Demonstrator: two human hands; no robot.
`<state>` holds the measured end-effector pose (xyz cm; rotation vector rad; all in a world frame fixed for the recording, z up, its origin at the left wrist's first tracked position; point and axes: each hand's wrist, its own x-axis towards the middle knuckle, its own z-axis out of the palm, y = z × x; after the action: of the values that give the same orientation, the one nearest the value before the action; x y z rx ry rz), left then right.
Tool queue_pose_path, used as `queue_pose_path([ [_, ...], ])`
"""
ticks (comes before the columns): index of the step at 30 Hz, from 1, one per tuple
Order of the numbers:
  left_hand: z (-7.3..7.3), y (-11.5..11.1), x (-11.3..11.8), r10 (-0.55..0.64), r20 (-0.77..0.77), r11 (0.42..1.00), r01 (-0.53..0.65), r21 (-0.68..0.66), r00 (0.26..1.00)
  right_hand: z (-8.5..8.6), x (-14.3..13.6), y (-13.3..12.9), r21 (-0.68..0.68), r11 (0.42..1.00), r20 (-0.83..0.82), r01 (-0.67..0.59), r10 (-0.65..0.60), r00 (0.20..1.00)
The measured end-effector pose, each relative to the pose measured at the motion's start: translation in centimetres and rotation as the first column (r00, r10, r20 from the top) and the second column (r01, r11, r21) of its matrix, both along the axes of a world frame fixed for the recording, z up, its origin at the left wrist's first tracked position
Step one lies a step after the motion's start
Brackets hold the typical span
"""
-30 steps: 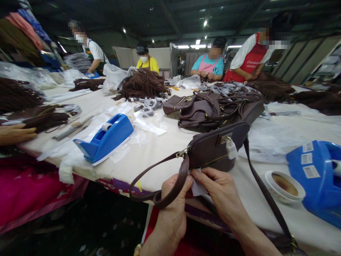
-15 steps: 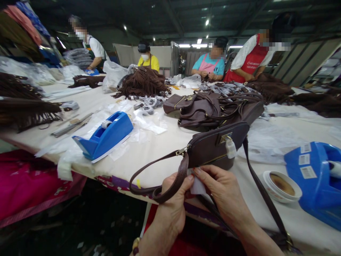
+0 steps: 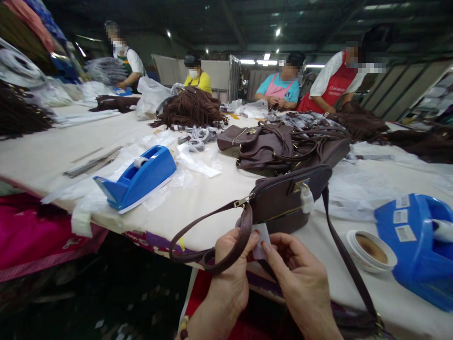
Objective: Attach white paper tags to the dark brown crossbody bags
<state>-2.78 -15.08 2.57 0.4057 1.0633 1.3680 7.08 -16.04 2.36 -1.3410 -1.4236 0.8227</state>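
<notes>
Head view: pinches white slip [image 3: 261, 233] in left hand [image 3: 230, 283], under looped brown strap [image 3: 245, 233]; lays right hand's [image 3: 302, 271] thumb on slip, can't tell if gripping. Has brown bag [image 3: 283, 200] just beyond both hands, on table [image 3: 198, 203], between blue tape dispenser [image 3: 143, 177] and white cup [image 3: 361, 259].

So there's a dark brown leather handbag [image 3: 288, 200] with gold-tone hardware sitting near the edge of a cream-covered table [image 3: 198, 198], its matching brown strap [image 3: 245, 236] looped out, plus a small white paper-like slip [image 3: 260, 236] held tilted beside its lower corner.
</notes>
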Motion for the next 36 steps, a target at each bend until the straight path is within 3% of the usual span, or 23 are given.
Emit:
queue_pose_path([
  [2, 0.1, 0.0, 0.0, 0.027, 0.012, 1.000, -0.027, 0.009, 1.000, -0.5, -0.5, -0.3, 0.177, 0.982, 0.145, 0.070, -0.096, 0.985],
  [6, 0.5, -0.1, 0.2, 0.068, 0.092, 0.998, -0.070, 0.008, 0.993, -0.9, -1.2, -0.2, 0.552, 0.833, 0.356, 0.030, -0.268, 0.895],
  [8, 0.5, -0.1, 0.3, 0.092, 0.125, 0.996, -0.093, 0.004, 0.988, -0.9, -1.3, -0.1, 0.613, 0.790, 0.428, -0.019, -0.312, 0.848],
  [10, 0.5, 0.0, 0.4, 0.106, 0.165, 0.994, -0.107, -0.002, 0.981, -0.9, -1.4, -0.1, 0.620, 0.783, 0.487, -0.043, -0.342, 0.803],
  [15, 0.3, 0.3, 0.3, 0.087, 0.220, 0.996, -0.090, 0.006, 0.972, -0.5, -1.4, 0.0, 0.594, 0.803, 0.521, -0.048, -0.339, 0.784],
  [23, 0.3, 0.0, 0.1, 0.041, 0.152, 0.999, -0.041, -0.004, 0.988, -0.3, -1.4, 0.1, 0.547, 0.833, 0.543, -0.085, -0.275, 0.793],
  [26, 0.4, 0.0, 0.0, 0.024, 0.127, 0.999, -0.028, 0.030, 0.992, -0.4, -1.2, -0.3, 0.544, 0.832, 0.498, -0.107, -0.218, 0.840],
  [28, 0.3, 0.0, 0.0, 0.025, 0.097, 0.999, -0.028, 0.027, 0.995, -0.5, -0.9, -0.6, 0.497, 0.859, 0.419, -0.122, -0.114, 0.901],
  [32, 0.1, 0.0, 0.1, 0.042, 0.040, 0.998, -0.044, 0.034, 0.998, -0.1, -0.2, -0.6, 0.256, 0.962, 0.121, -0.100, 0.071, 0.990],
  [34, 0.1, 0.0, 0.2, 0.045, 0.016, 0.998, -0.045, 0.043, 0.999, 0.1, -0.1, -0.3, 0.044, 0.997, -0.083, -0.056, 0.060, 0.995],
  [36, 0.2, -0.1, 0.3, 0.044, -0.003, 0.998, -0.044, 0.040, 0.999, 0.3, -0.4, -0.2, -0.150, 0.988, -0.274, -0.034, -0.009, 0.962],
])
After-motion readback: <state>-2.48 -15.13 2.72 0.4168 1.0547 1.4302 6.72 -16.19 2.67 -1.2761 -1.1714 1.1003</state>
